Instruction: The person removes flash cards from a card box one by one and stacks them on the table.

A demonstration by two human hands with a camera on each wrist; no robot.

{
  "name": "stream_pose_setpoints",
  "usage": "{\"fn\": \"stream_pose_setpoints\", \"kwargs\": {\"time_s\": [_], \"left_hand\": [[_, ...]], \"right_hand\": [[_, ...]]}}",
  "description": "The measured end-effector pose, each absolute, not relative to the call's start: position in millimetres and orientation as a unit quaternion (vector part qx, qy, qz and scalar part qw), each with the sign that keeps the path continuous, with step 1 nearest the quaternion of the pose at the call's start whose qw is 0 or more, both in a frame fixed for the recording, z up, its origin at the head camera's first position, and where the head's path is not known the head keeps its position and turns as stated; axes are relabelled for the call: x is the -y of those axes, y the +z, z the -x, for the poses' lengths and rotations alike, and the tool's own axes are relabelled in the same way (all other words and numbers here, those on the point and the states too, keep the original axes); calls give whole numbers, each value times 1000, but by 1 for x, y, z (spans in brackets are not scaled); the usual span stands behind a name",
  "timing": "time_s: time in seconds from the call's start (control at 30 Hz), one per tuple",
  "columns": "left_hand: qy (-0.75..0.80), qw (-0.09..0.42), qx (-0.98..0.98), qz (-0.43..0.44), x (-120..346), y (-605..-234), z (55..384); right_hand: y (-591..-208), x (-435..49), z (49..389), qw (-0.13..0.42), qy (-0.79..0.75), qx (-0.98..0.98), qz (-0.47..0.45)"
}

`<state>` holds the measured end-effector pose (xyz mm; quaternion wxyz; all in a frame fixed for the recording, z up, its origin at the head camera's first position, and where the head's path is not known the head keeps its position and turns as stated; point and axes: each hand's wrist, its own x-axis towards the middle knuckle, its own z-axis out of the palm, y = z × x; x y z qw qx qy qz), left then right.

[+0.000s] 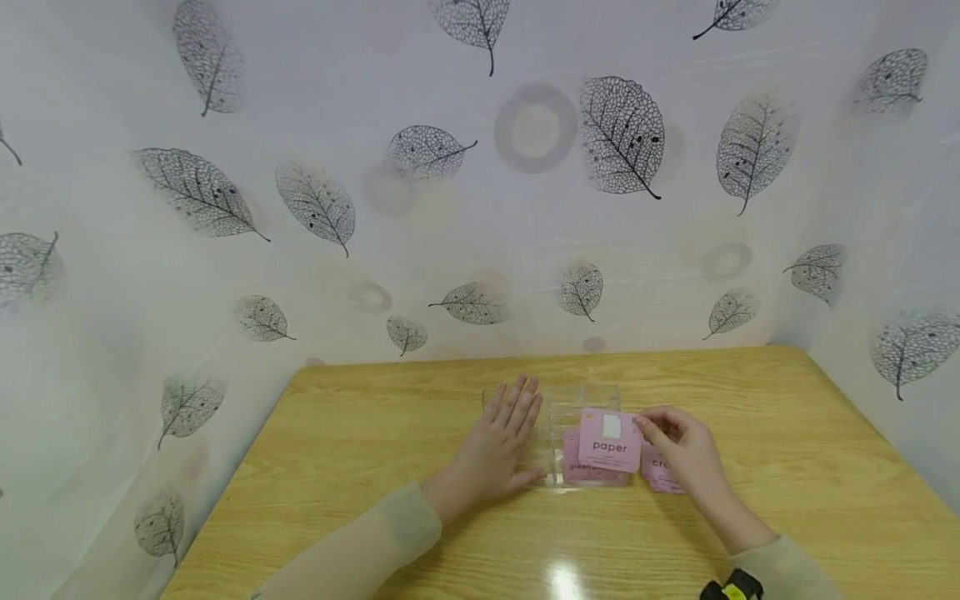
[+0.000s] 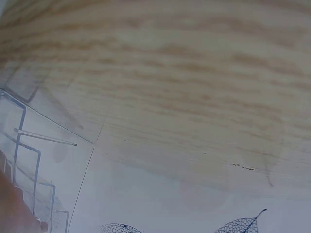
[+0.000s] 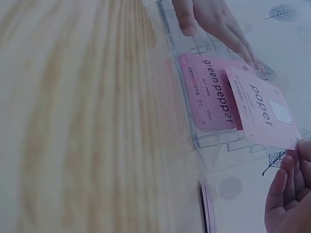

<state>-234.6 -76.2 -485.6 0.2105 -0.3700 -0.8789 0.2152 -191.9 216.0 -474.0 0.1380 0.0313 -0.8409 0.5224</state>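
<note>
Paper card (image 1: pixel 609 459) hangs raised before the clear rack (image 1: pixel 592 397), its right edge pinched between the thumb and fingers of the right hand (image 1: pixel 692 457). Other pink cards (image 1: pixel 664 477), partly hidden by that hand, lie on the table (image 1: pixel 360 417) just right of the rack. Behind the raised card, the green pepper card (image 1: pixel 595 477) leans in the rack's right half. The left hand (image 1: pixel 489 450) rests on the left half, fingers straight and close together, thumb spread away. Beyond stands a leaf-print backdrop (image 1: pixel 442 242).

The wood table (image 1: pixel 337 433) holds a clear rack (image 1: pixel 553 437) — pink cards (image 1: pixel 661 477) alongside.
</note>
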Motion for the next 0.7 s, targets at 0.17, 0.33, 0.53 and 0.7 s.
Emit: {"fn": "stream_pose_setpoints", "kwargs": {"time_s": [0.17, 0.33, 0.53, 0.7], "left_hand": [[220, 215, 877, 370, 76, -485, 236], [218, 211, 878, 370, 76, -483, 235], [211, 203, 882, 370, 76, -483, 235], [207, 205, 881, 372, 76, -485, 235]], "right_hand": [[-475, -218, 193, 141, 518, 843, -29], [-475, -220, 192, 142, 509, 848, -24], [-475, -223, 191, 139, 509, 849, -16], [-474, -226, 190, 141, 509, 849, -13]]}}
